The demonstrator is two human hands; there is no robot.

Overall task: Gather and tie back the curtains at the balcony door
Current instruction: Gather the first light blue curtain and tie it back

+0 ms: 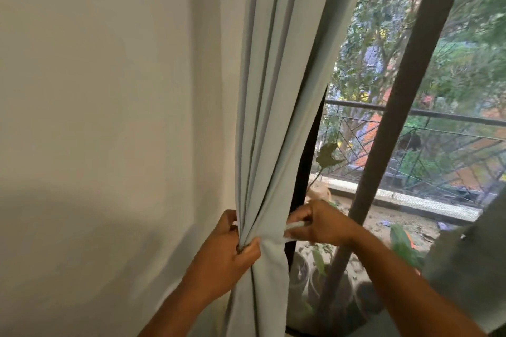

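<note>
At the left edge of the balcony door, beside the plain off-white wall (pixel 95 117), the pale blue-grey fabric curtain (pixel 276 76) hangs drawn into long vertical folds and narrows to a waist at hand height. Left hand (pixel 232 243): fingers curled around the bunched folds from the wall side, thumb pressed across the front, so the gather is held tight at that point. Right hand (pixel 317 223): fingers pinch a thin pale strip (pixel 294 225) that runs from the curtain's door-side edge; it looks like a tie-back band of the same cloth, though blur keeps me from confirming where it is attached. Below the hands the curtain falls loose and straight. Judgement on progress: gathering of this panel looks essentially done, since the glass to the right is uncovered, showing the dark brown door frame bar (pixel 405 107), the metal balcony railing (pixel 438 123) and green potted plants (pixel 328 159) outside. Tying is only begun; the band does not appear to go around the bundle yet, and no knot or hook is visible. Left to do, as I read it: pass the band around the bunch, fasten it, release. A grey-green fabric edge (pixel 471 268) at lower right may be a second curtain; cannot tell whether it needs the same treatment.
</note>
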